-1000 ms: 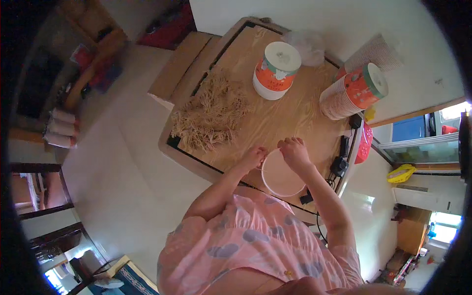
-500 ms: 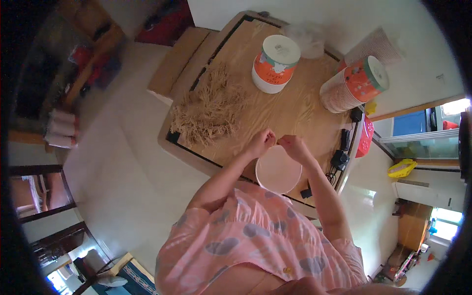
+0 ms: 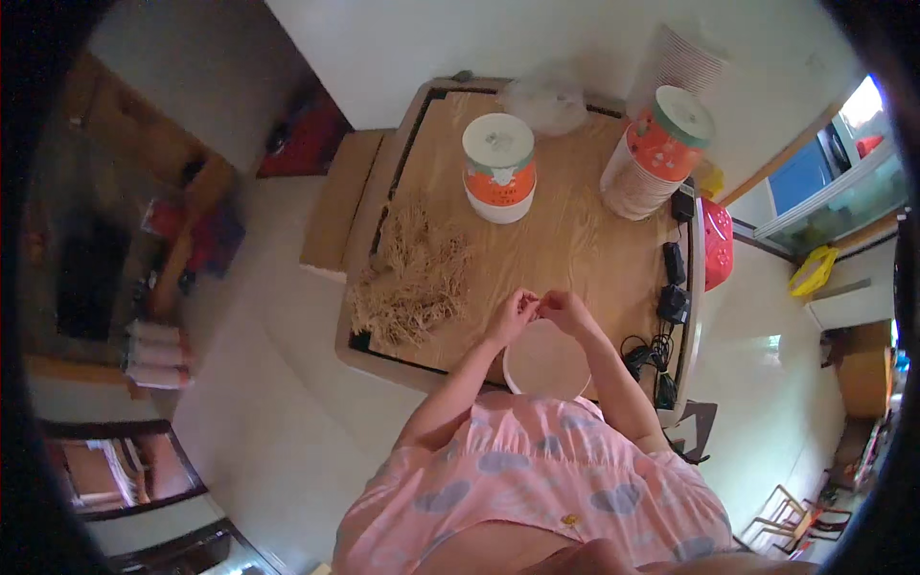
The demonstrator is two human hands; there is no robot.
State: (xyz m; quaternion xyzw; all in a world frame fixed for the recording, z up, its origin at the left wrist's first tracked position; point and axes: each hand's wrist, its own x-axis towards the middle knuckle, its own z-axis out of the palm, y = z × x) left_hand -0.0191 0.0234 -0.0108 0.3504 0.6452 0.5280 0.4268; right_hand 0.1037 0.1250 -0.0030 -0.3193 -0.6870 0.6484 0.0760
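Both my hands meet above the far rim of a round white paper tub (image 3: 547, 360), which stands close against my body at the table's near edge. My left hand (image 3: 515, 314) is closed in a pinch, and my right hand (image 3: 566, 312) is closed right beside it, fingertips touching or nearly so. Whatever sits between the fingers is too small to make out. Left of my hands lies a loose heap of brown, string-like pieces (image 3: 414, 278). An upside-down tub with an orange and green band (image 3: 498, 168) stands farther back on the wooden table (image 3: 551, 251).
A nested stack of similar tubs (image 3: 652, 158) stands at the back right, with a paler stack (image 3: 688, 62) behind it. A clear plastic bag (image 3: 544, 103) lies at the far edge. Black adapters and cables (image 3: 661, 350) line the right edge, beside a red plastic stool (image 3: 717, 244).
The whole view has tilted and shifted, so the table appears lower. My hands stay together over the tub's far rim, with the fingers still pinched.
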